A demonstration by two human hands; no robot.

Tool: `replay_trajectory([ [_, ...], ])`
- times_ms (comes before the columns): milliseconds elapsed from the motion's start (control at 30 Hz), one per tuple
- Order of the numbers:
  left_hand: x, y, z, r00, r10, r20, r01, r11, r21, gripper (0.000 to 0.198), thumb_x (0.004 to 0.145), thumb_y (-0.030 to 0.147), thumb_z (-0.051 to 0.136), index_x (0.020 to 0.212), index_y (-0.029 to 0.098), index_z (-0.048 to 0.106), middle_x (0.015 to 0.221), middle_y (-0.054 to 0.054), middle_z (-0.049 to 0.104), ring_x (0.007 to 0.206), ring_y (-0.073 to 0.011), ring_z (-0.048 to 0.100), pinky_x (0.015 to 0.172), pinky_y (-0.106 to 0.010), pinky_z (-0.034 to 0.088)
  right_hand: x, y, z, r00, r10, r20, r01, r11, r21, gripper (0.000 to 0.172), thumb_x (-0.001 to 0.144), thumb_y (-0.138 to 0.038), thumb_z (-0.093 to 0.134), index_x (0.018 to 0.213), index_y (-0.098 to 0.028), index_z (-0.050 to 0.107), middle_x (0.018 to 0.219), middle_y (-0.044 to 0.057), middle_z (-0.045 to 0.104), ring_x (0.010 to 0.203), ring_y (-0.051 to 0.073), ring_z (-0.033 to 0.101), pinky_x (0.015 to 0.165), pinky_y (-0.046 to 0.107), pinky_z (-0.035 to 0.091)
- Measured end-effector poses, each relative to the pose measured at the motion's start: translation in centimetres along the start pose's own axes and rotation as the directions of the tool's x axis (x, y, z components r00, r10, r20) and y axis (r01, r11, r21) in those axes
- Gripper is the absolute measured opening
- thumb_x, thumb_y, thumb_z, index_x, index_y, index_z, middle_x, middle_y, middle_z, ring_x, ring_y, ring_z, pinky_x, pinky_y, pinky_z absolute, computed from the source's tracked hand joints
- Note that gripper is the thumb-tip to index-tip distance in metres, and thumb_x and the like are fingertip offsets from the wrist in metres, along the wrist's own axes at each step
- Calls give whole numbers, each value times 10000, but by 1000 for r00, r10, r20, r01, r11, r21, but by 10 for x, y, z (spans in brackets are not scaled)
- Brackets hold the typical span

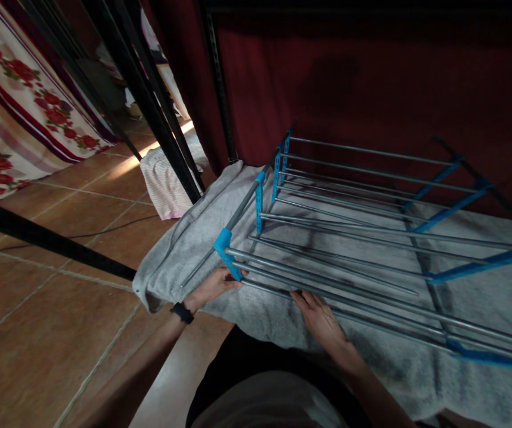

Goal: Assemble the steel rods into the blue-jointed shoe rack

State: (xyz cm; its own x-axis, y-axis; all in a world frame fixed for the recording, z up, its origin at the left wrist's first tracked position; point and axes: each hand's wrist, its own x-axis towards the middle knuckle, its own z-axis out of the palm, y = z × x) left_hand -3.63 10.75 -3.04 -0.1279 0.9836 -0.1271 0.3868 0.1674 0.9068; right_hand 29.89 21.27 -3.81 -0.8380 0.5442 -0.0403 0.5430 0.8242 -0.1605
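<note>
The left hand (218, 285), below the centre, is nearly closed, thumb and fingers pinching the lower tip of a blue plastic corner bracket (227, 248); some fingertips are hidden behind it. The right hand (321, 318), lower centre, curls its fingers over the lowest slim silver metal rod (267, 289); its thumb is hidden, so whether it grips or merely rests cannot be told. Both belong to a silver-rodded metal rack with blue plastic joints (259, 208), spanning centre to right, its near corner cut off by the right edge. Grey fleecy cloth (206, 220) lies underneath. Clutter at upper left, behind black metal poles (144, 95), is too dim to identify.
</note>
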Motion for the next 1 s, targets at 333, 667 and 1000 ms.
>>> replay_trajectory([
  [333,-1,5,1,1000,0,-7,0,999,44,261,788,396,695,947,190,718,1014,-62,727,958,-249,655,931,-405,516,0,2,2,1000,16,-4,-16,999,45,605,890,25,357,1406,-234,539,1285,78,650,1128,209,616,1037,350,419],
  [667,-1,5,8,998,43,-44,-43,999,8,224,818,369,684,977,215,720,962,-51,726,926,-230,660,915,-393,520,2,4,-1,999,28,26,-31,993,111,553,927,-34,363,1406,-235,553,1304,86,659,1131,227,627,1007,362,441],
  [1000,-2,20,7,997,34,-70,-25,992,125,182,820,366,634,907,245,740,1053,-31,748,992,-260,670,975,-386,503,10,9,8,999,39,30,-45,979,201,446,984,-212,382,1379,-277,579,1294,52,672,1110,255,650,934,375,501],
])
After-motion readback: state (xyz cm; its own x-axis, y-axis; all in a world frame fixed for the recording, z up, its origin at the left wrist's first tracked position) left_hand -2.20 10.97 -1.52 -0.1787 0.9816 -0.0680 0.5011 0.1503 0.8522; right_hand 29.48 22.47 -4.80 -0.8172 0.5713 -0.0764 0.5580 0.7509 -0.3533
